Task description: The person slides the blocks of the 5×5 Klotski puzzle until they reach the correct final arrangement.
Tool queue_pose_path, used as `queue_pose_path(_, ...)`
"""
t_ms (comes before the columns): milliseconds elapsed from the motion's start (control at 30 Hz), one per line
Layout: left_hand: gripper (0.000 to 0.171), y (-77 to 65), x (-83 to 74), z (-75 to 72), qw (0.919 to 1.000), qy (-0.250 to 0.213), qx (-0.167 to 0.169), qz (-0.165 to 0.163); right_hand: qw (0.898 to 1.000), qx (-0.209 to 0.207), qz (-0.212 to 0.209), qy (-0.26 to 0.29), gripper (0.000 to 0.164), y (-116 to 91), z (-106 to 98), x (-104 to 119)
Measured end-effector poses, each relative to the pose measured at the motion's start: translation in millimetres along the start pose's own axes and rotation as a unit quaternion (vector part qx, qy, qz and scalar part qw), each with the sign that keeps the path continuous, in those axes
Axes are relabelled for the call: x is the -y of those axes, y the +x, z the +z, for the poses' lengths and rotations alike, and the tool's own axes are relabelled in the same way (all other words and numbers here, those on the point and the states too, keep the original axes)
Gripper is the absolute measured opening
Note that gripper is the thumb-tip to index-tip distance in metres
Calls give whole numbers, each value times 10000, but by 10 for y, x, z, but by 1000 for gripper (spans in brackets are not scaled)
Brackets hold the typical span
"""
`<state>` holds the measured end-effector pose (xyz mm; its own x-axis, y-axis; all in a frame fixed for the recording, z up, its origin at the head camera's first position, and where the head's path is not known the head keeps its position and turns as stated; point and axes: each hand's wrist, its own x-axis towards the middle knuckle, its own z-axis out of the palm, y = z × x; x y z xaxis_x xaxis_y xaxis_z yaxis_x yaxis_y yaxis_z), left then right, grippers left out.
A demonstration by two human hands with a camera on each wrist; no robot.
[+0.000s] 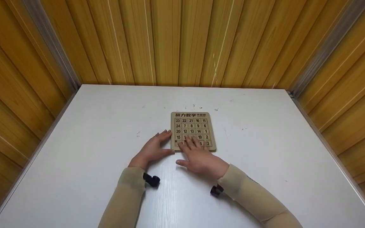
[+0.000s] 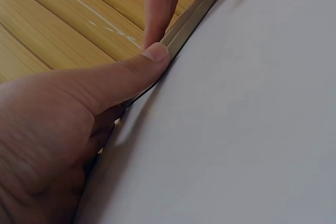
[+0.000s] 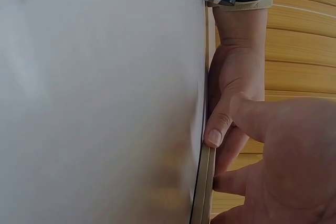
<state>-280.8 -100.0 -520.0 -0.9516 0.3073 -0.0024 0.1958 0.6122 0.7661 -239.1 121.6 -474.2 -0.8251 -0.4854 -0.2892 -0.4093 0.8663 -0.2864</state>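
A wooden sliding number puzzle (image 1: pixel 191 126) lies flat on the white table, with dark numbered tiles and a printed heading along its far edge. My left hand (image 1: pixel 152 148) is at its near left corner, fingertips touching the left side and the extended thumb against the near edge. In the left wrist view that thumb (image 2: pixel 131 72) lies along the puzzle's edge (image 2: pixel 191 24). Over the lower rows of tiles rests my right hand (image 1: pixel 200 158), its fingers spread and its thumb held off to the left. Those fingers hide several tiles.
The white table (image 1: pixel 106 126) reaches back to a wood-patterned wall (image 1: pixel 182 41), with similar walls at both sides and grey metal posts in the corners. Small dark marks dot the tabletop beyond the puzzle. Each sleeve cuff carries a small black device (image 1: pixel 152 180).
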Motion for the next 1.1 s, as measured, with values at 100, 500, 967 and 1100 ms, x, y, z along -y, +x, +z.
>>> queue_pose_path(100, 84, 0, -2, 0, 10000, 9, 12, -43, 10000, -3, 26, -13, 83, -21, 1, -41)
queue_pose_path(500, 83, 18, 12, 6, 9999, -16, -70, 70, 9997, 15, 232, 113, 81, -98, -20, -159)
queue_pose_path(967, 84, 16, 36, 11, 9999, 3, -76, 146, 9989, -158, 214, 383, 82, 25, -80, -108)
queue_pose_path(1100, 85, 11, 24, 10, 10000, -16, -50, 77, 9985, -260, 169, 457, 83, 129, -89, -100)
